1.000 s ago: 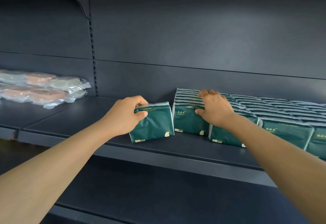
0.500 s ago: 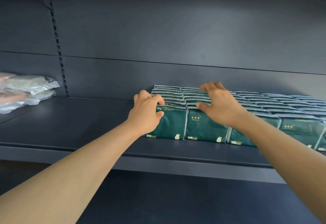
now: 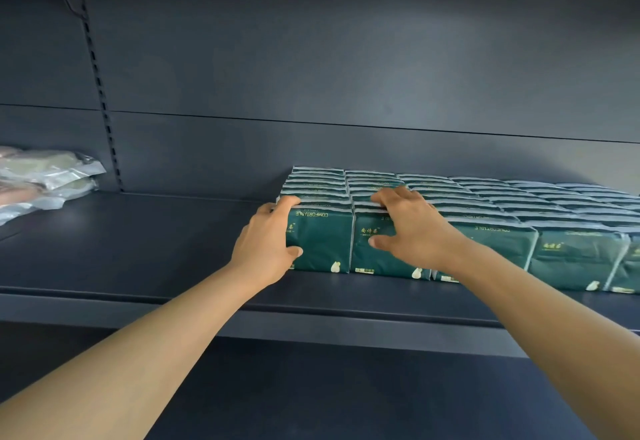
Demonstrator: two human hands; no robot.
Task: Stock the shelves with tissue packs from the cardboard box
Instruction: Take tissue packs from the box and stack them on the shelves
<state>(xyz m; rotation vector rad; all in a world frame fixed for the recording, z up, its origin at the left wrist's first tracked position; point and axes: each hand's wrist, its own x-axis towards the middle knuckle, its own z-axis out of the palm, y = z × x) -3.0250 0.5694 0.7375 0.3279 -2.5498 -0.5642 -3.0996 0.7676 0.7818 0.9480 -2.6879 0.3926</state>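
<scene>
A person squares a newly placed tissue pack into the front of the leftmost column on a dark metal shelf (image 3: 145, 259). The left hand (image 3: 268, 245) grips the front tissue pack (image 3: 322, 242) at its left end, fingers (image 3: 289, 201) curled over the top edge and thumb on the front face. The right hand (image 3: 412, 228) rests on the neighbouring pack (image 3: 372, 256), fingers hooked over its top and thumb pressed to its face; it appears to steady the row rather than lift anything. The remaining rows of tissue packs (image 3: 502, 197) extend rightward and back to the rear panel, standing upright and touching. The cardboard box is not in view.

The step in hand is judged to be final alignment. The next move calls for releasing both packs without dragging them forward, then fetching more stock.

The packs are soft rectangular blocks in glossy dark green film with pale blue folded seams and gold lettering; they should yield slightly under pressure. Clear wrapped bundles (image 3: 45, 176) lie at far left, well apart, crinkled and translucent.
</scene>
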